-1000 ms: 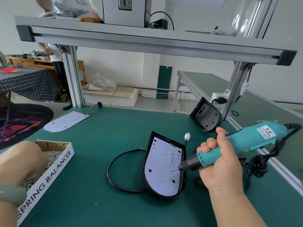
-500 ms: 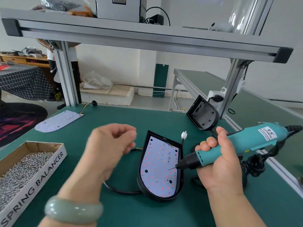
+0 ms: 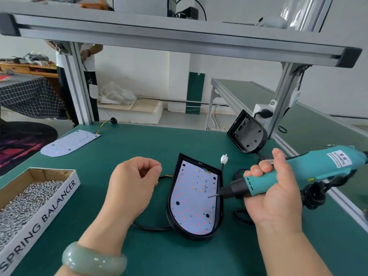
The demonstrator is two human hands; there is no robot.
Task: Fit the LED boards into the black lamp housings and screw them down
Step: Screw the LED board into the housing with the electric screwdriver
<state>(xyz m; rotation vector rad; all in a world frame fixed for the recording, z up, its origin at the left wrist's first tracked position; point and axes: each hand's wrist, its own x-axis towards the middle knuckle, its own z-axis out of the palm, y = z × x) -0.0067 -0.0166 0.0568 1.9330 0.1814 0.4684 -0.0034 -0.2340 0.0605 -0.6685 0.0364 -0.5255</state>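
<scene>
The thin, probably brittle LED board (image 3: pixel 195 198) sits in the light-looking black lamp housing (image 3: pixel 190 235) on the surface (image 3: pixel 119 140), best steadied by its rim; the grip of the right hand (image 3: pixel 278 194) clamps the electric screwdriver (image 3: pixel 318 166), that of the left hand (image 3: pixel 133 186) is curled, contents untellable.

A light-assembly workshop. The green-matted workbench (image 3: pixel 127 148) carries a grey aluminium-profile frame (image 3: pixel 179 40) with a shelf above it. An open cardboard box of small silver screws (image 3: pixel 29 196) sits at its left edge, and a corded teal electric screwdriver (image 3: pixel 298 172) is over its right side. A second green bench (image 3: pixel 249 96) stands beyond its far right corner.
</scene>
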